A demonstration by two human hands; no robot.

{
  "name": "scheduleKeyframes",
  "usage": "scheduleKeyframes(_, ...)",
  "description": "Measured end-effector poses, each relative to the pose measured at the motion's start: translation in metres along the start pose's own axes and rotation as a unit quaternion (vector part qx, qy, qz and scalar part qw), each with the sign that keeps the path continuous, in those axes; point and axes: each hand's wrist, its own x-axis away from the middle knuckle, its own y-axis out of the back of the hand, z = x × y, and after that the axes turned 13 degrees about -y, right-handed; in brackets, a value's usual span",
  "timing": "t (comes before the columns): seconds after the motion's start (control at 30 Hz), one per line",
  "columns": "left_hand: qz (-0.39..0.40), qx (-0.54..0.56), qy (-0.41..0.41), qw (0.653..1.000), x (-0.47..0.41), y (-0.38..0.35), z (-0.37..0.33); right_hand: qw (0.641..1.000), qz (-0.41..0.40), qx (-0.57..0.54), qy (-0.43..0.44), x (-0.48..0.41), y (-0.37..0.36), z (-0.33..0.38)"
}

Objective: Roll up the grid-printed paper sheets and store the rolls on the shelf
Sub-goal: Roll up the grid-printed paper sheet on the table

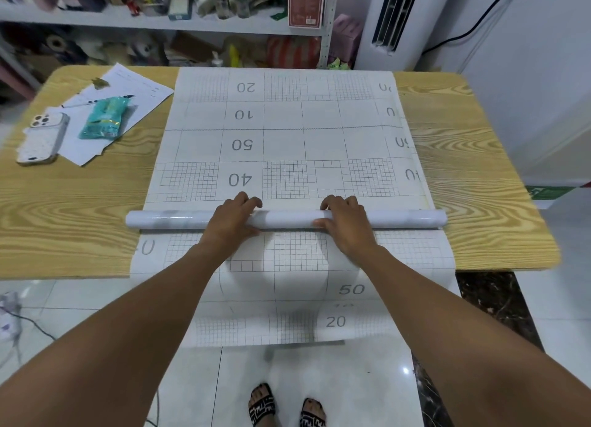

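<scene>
Got the left hand and right hand each curled round the roll, midway across the table (unrolled sheet flat beyond). Push one side faster and it'll probably wind crooked, ends coning out.

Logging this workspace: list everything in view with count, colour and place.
roll: one, glossy white, across table centre
grid-printed paper: count unclear, white, under roll, overhanging near edge
table: one, yellow wood-grain, centre
phone: one, white, table left
loose papers: few, white, table far left
packet: one, teal, on loose papers
shelf: one, white, cluttered, behind table
air conditioner: one, white, back right
sandals: two, black, floor
left hand: one, gripping roll
right hand: one, gripping roll
</scene>
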Motion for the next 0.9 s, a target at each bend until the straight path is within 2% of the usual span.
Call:
scheduleKeyframes(0.17, -0.019, -0.022, -0.001, 1.000, 0.002, -0.005, 0.004, 0.997, -0.033, 0.073, 0.018, -0.010, -0.014, -0.006)
scheduleKeyframes(0.4, -0.004, -0.100, -0.023, 0.995, 0.007, 0.000, 0.004, 0.996, -0.021, 0.075, 0.046, -0.006, -0.015, -0.007)
scheduleKeyframes(0.63, 0.020, -0.096, -0.027, 0.995, 0.012, 0.001, 0.007, 0.996, -0.018, 0.072, 0.052, -0.003, -0.014, -0.003)
scheduleKeyframes(0.9, 0.010, -0.066, -0.034, 0.997, 0.014, 0.000, 0.010, 0.993, -0.024, 0.097, 0.070, -0.006, -0.016, -0.003)
